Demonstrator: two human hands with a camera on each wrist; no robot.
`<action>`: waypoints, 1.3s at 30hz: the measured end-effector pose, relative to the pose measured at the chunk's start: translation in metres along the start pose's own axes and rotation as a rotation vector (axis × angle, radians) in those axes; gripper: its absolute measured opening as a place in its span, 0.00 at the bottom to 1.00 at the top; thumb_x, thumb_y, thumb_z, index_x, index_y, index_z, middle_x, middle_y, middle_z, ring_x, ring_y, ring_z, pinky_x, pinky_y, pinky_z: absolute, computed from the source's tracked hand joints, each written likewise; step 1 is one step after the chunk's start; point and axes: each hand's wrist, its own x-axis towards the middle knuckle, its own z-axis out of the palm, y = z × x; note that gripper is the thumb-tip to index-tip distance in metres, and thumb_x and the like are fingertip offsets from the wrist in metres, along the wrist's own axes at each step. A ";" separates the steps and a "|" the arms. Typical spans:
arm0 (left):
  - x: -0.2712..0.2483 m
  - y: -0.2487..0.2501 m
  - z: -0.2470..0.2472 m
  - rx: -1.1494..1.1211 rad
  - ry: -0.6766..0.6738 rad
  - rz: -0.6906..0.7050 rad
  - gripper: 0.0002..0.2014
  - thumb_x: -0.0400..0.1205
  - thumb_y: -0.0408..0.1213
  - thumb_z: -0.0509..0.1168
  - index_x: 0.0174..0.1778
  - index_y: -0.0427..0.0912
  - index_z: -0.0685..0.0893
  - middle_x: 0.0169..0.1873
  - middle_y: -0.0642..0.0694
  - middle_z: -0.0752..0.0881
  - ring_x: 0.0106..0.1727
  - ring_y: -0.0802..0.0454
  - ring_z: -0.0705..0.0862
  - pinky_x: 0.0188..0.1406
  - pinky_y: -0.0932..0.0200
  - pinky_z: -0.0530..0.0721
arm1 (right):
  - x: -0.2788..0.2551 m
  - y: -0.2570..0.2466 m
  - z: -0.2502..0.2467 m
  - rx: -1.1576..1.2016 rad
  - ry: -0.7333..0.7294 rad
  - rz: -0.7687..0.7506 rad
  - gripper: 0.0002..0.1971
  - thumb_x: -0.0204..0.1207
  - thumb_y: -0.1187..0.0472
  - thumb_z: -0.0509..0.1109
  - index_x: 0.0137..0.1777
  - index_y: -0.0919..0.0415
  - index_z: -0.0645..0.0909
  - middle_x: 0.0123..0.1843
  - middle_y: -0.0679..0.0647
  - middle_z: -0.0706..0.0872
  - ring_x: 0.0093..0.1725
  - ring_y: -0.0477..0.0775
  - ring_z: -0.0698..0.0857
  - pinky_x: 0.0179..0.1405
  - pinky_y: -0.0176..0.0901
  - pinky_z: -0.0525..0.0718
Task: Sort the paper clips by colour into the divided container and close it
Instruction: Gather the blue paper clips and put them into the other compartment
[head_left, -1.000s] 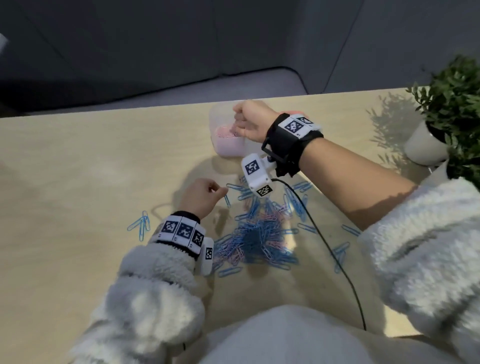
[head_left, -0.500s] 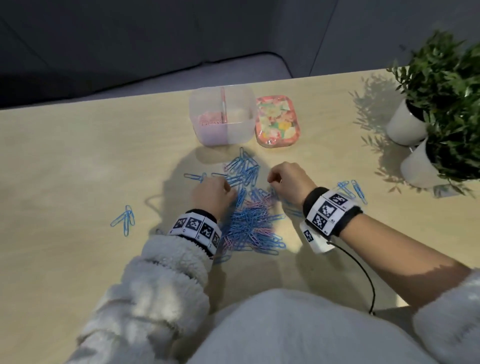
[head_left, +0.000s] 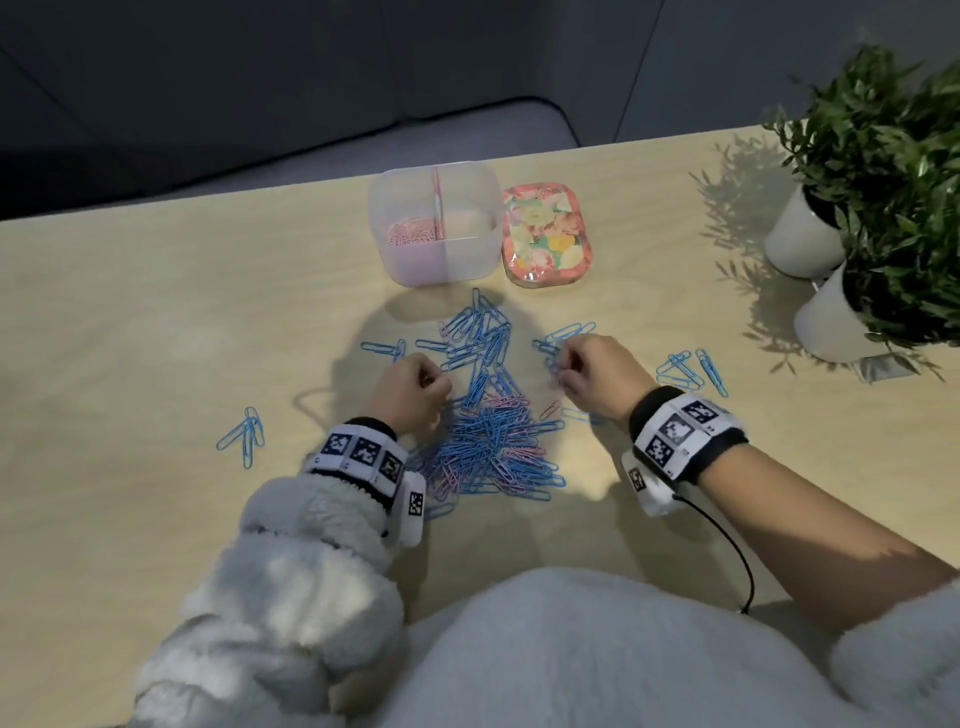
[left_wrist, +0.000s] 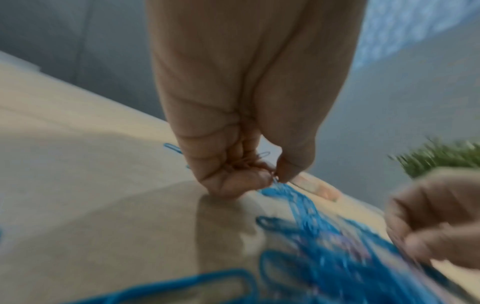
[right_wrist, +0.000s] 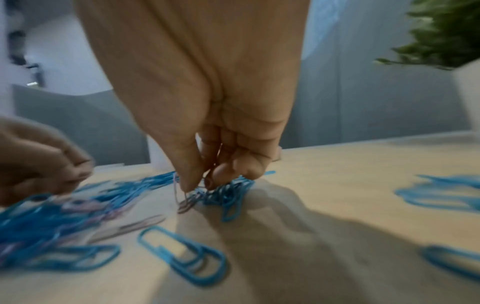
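A clear divided container (head_left: 470, 257) stands open at the far middle of the table, with pink clips (head_left: 411, 235) in its left compartment. Its floral lid (head_left: 546, 234) lies just to the right. A mixed pile of blue and pink paper clips (head_left: 493, 441) lies between my hands. My left hand (head_left: 439, 382) rests at the pile's left edge, fingers curled round pink clips (left_wrist: 249, 162). At the pile's right edge my right hand (head_left: 561, 371) pinches a pink clip (right_wrist: 183, 199) between thumb and finger, lifting it off the blue clips (right_wrist: 228, 193).
Two potted plants in white pots (head_left: 802, 239) (head_left: 831, 322) stand at the right edge. Loose blue clips lie far left (head_left: 247, 431) and right (head_left: 691, 369) of the pile. A black cable (head_left: 727, 545) trails from my right wrist towards my body.
My right hand came back from over the container to the pile's right edge and took up a pink clip. My left hand stayed curled at the pile's left edge.
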 end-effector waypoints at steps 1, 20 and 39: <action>0.002 0.000 -0.005 -0.083 0.000 -0.004 0.10 0.79 0.30 0.63 0.31 0.44 0.76 0.30 0.45 0.85 0.35 0.50 0.83 0.39 0.56 0.81 | -0.001 0.006 -0.004 0.132 0.032 0.035 0.12 0.69 0.70 0.68 0.30 0.53 0.74 0.32 0.54 0.82 0.35 0.57 0.81 0.40 0.41 0.75; 0.060 0.024 -0.020 -0.207 0.142 -0.127 0.11 0.82 0.42 0.61 0.37 0.40 0.79 0.33 0.43 0.80 0.35 0.46 0.78 0.39 0.55 0.75 | -0.002 -0.001 0.012 0.044 0.101 0.247 0.10 0.69 0.53 0.72 0.35 0.53 0.73 0.37 0.56 0.85 0.41 0.61 0.81 0.37 0.44 0.72; 0.049 0.043 -0.038 -0.035 0.266 0.057 0.12 0.83 0.36 0.53 0.33 0.40 0.70 0.29 0.44 0.71 0.38 0.48 0.70 0.34 0.55 0.64 | -0.012 0.002 0.006 -0.123 0.095 0.181 0.07 0.73 0.53 0.68 0.45 0.55 0.82 0.47 0.59 0.88 0.53 0.63 0.85 0.44 0.46 0.76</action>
